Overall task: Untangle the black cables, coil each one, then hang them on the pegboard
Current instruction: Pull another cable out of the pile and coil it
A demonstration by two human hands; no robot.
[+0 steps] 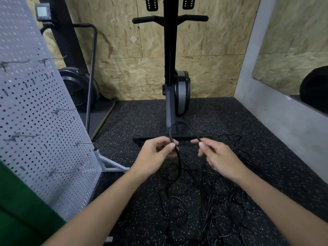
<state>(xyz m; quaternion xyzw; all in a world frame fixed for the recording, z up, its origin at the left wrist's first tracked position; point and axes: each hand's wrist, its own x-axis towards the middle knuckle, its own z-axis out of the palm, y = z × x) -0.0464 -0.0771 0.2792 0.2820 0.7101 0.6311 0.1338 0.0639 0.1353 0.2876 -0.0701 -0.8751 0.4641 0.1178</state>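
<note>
Two bare forearms are stretching in from the bottom edge, next to a green sleeve [21, 210] at lower left. The left hand [154, 157] is pinching a black cable [182, 123] between thumb and forefinger, its grip narrow and closed on the cord. The right hand [220, 157], a little apart, is holding the same cable in the same tight thumb-and-forefinger grip. Between the two hands the cable is arching upward in a single loop. Below the left hand it is dropping into a tangle of black cables [213, 192] that is lying spread over the speckled rubber floor [230, 118], beneath and to the right of the hands. A grey pegboard [35, 112] is standing at left, metal hooks [17, 63] jutting from it. Behind, a black exercise machine [170, 68] is standing upright against a chipboard wall [124, 50].
</note>
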